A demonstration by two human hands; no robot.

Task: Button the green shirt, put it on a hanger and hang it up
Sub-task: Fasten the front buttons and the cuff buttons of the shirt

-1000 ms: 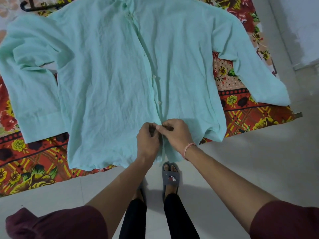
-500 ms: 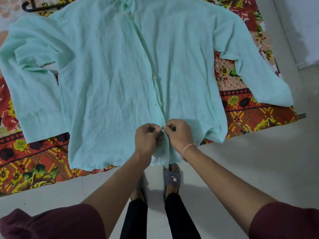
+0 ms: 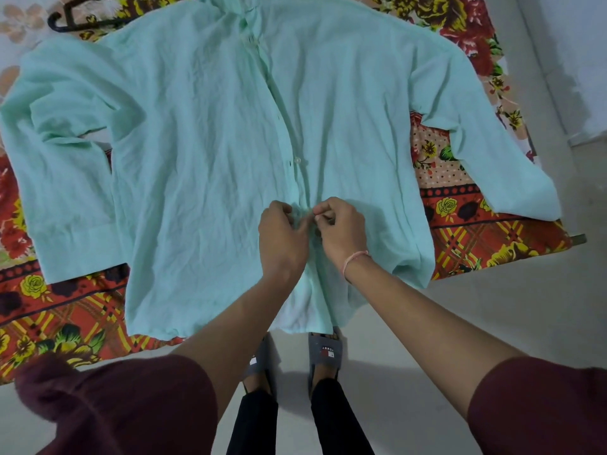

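Observation:
The pale green shirt (image 3: 197, 159) lies face up and spread flat on a red floral bedsheet (image 3: 65, 310), sleeves out to both sides, hem hanging over the near edge. My left hand (image 3: 279, 238) and my right hand (image 3: 341, 231) meet at the front placket, low on the shirt, each pinching one edge of the fabric at a button. A white button (image 3: 298, 160) shows on the placket just above my hands. A dark hanger (image 3: 70, 23) lies at the far left, partly under the shirt's shoulder.
The bed's near edge runs across the view, with pale tiled floor (image 3: 492, 323) below it. My feet in grey slippers (image 3: 325, 351) stand under the shirt's hem. A white wall (image 3: 584, 60) rises at the far right.
Both hands have moved up the placket, away from the hem, and pinch the fabric at a higher spot. The view has shifted slightly, so more of the hanger shows.

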